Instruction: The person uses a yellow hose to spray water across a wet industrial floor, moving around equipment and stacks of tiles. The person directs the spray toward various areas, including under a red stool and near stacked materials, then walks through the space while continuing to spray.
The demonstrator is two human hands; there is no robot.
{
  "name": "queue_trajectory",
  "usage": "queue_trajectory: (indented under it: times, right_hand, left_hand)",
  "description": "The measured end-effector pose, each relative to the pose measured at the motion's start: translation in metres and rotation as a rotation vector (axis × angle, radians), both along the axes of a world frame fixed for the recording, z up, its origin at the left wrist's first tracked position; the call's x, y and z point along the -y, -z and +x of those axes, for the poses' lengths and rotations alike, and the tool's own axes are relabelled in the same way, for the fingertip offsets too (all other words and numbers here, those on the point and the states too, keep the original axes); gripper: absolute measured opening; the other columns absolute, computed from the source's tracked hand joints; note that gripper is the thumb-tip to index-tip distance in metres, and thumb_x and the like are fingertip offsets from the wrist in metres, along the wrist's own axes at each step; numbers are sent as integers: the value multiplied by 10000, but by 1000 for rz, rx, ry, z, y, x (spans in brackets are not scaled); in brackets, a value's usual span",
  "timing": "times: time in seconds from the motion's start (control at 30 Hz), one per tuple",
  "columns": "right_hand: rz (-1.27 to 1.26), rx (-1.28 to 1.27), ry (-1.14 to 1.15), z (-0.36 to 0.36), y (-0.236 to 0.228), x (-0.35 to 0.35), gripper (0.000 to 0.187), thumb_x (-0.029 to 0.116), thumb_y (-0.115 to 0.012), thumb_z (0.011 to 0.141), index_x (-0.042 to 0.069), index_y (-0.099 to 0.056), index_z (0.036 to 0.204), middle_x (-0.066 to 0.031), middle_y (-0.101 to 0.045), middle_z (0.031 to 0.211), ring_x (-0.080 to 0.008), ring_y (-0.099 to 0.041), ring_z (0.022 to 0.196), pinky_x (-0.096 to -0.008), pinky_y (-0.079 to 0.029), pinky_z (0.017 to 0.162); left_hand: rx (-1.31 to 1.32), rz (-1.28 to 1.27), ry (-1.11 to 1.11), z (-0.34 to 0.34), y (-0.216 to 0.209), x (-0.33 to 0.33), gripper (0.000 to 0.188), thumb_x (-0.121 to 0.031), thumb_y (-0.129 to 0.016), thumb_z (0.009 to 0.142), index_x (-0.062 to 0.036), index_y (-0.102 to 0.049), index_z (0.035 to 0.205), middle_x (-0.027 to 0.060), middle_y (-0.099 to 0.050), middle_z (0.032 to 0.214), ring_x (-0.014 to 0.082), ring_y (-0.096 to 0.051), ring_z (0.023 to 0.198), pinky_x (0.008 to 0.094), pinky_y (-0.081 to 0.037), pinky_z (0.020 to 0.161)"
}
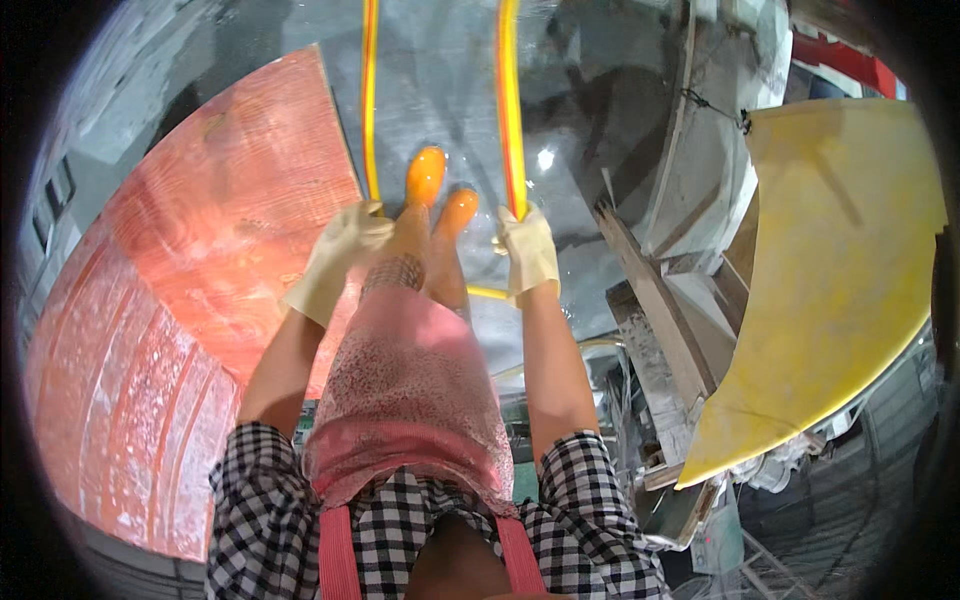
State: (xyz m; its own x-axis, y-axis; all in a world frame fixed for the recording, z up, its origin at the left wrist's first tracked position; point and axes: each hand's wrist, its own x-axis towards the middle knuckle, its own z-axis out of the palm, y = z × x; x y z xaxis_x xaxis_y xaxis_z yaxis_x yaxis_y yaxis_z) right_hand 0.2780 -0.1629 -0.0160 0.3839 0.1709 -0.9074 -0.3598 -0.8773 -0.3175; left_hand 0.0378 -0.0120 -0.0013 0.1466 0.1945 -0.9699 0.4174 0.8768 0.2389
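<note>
A long yellow strip with red striping, which looks like a hose [510,110], runs away from me over the wet grey floor in two lines. My right hand [527,240], in a cream rubber glove, is closed around the thicker right-hand line. In a matching glove, my left hand [350,240] has its fingers curled at the near end of the thinner left-hand line. Between my hands are my orange boots [427,176]. Below my right glove, a short yellow length [488,292] shows; whether it joins the hose is hidden.
Large orange-red panels [230,190] lie at the left, the nearer one ridged and smeared white. On the right, a curved yellow sheet [830,260] stands beside wooden planks [660,290] and a grey slab [705,150]. My pink apron [410,400] hangs over my legs.
</note>
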Motion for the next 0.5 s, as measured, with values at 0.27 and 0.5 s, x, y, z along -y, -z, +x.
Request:
queue_trajectory:
  times: [0.27,0.5]
  right_hand:
    - [-307,17,207,-19,7,136,249,187,-626,896,-2,-540,1033,-36,-519,623,-112,-495,477,-253,-396,430]
    - [-546,81,527,-53,14,203,424,227,-606,852,-24,-509,1179,-83,-562,718,-176,-538,560,-304,-454,500]
  left_hand:
    - [321,-157,-121,96,23,94,464,-331,-482,1008,-2,-460,1335,191,-614,1196,268,-609,1125,370,-471,1010]
    - [310,-347,91,154,72,212,700,-364,-615,924,-35,-316,1465,238,-479,1374,334,-462,1296,421,-396,1061]
